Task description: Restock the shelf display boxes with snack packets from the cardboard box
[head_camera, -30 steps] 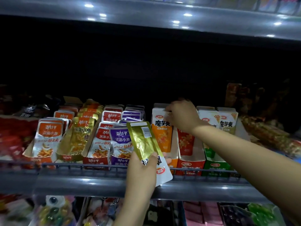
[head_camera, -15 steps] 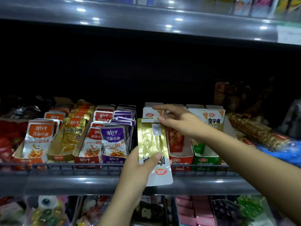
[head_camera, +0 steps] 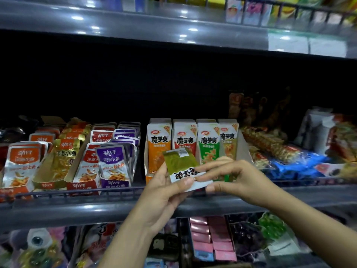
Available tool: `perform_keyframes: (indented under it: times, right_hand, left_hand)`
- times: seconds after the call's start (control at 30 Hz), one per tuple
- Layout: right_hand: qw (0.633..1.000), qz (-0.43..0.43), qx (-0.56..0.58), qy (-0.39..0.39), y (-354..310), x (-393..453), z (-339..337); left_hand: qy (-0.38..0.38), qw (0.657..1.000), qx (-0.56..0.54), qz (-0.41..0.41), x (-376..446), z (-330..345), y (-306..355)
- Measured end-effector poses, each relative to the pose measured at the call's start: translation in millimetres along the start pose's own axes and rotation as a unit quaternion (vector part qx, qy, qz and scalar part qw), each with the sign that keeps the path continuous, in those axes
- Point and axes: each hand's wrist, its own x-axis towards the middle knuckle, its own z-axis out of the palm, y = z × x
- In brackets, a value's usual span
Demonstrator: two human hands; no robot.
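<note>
A: Shelf first. Wire rail along the front, display boxes lined up behind it. Why the rail?

B: My read: it stops boxes sliding off. The fish-snack boxes sit at 9 o'clock from the hands, the four tall konjac boxes at 12 o'clock, fronts cut low so packets stand upright and face out.

A: The packet?

B: Held in front of the konjac boxes, just above the rail, between both hands. Not in any box yet.

A: Left hand?

B: Curled under it, thumb pressed across the white end, fingers behind. That is the carrying grip.

A: Right hand?

B: Fingers fairly straight, fingertips and thumb pinching the packet's white edge from 3 o'clock. Likely taking it over or turning it.

A: Which way does it point?

B: Long axis runs roughly 11 to 5 o'clock. Green-gold end with the barcode patch up, white end down, print reading upside down. So it looks inverted against the shelved ones; I judge it needs flipping before it goes in. Which box suits it, I cannot tell for certain.
</note>
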Motion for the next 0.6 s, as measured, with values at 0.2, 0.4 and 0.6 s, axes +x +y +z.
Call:
perform_keyframes:
  times: [0.2, 0.4, 0.6]
  right_hand:
    - [0.988, -0.005, 0.050, 0.148, -9, -6, -16]
    - [0.953, 0.018, 0.119, 0.277, -13, 4, -38]
    - [0.972, 0.064, 0.101, 0.201, -6, 16, -55]
  left_hand:
    - [0.030, 0.999, 0.036, -0.021, 1, 23, 2]
    - [0.151, 0.928, 0.334, 0.060, 11, 36, -12]
    - [0.165, 0.907, 0.363, 0.135, 20, 40, -25]
